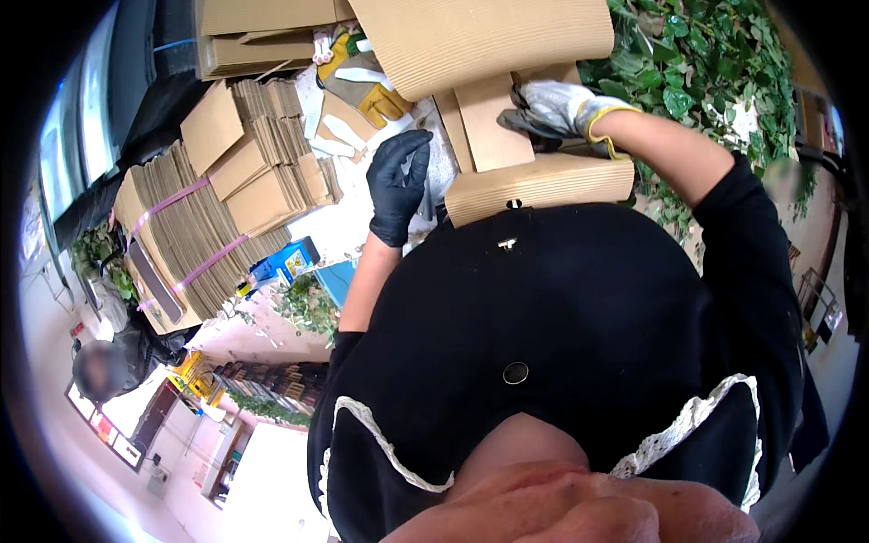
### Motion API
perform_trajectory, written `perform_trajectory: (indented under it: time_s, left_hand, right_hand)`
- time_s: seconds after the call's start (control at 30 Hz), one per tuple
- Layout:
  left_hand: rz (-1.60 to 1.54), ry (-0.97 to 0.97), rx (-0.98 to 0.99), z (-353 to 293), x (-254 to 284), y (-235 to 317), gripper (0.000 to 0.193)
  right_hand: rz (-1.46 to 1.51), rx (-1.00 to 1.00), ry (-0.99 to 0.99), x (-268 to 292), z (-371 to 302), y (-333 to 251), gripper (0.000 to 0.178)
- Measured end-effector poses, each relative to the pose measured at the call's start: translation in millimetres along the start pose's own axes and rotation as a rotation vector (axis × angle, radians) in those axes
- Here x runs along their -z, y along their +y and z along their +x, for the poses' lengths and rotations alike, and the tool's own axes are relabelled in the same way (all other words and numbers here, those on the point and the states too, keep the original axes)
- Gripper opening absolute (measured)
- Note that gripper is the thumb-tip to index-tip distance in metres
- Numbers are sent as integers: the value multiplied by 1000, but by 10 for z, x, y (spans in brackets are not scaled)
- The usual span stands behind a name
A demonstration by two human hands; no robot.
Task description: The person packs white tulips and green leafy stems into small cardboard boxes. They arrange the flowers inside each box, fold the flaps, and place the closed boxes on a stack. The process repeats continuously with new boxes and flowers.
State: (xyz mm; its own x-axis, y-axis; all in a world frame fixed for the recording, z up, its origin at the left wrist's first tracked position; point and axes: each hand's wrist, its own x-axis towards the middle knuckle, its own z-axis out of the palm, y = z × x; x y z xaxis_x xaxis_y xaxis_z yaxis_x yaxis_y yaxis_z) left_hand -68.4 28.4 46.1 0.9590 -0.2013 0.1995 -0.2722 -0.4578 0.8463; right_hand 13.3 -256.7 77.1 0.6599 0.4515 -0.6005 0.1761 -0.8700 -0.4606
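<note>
My left hand (399, 187), in a black glove, hovers over the left side of the work table. Its fingers are bent with a gap to the thumb, and nothing shows between them. My right hand (563, 110), in a whitish-grey work glove with a yellow cuff, lies with fingers stretched over a piece of brown cardboard (493, 122). The undersides of those fingers are hidden. Close to my body is a curved corrugated cardboard flap (543, 185); a larger corrugated flap (493, 45) rises on the far side of the flat piece.
Flat cardboard stacks (167, 226), bound with pink straps, stand at left beside loose folded cardboard (262, 149). Yellow-and-grey work gloves (367, 90) lie beyond my left hand. A blue box (294, 261) sits near the stacks. Leafy green plants (697, 81) crowd the far right.
</note>
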Motion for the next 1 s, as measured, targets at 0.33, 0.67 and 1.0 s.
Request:
perform_trajectory:
  time_s: [0.33, 0.67, 1.0]
  left_hand:
    - [160, -599, -262, 496, -603, -124, 100]
    - [-61, -646, -7, 550, -681, -32, 91]
    - [-682, -539, 554, 393, -811, -247, 81]
  right_hand:
    - [-441, -44, -103, 251, -166, -554, 20]
    - [-536, 229, -141, 414, -330, -889, 25]
    - [-408, 348, 520, 763, 34, -1063, 26]
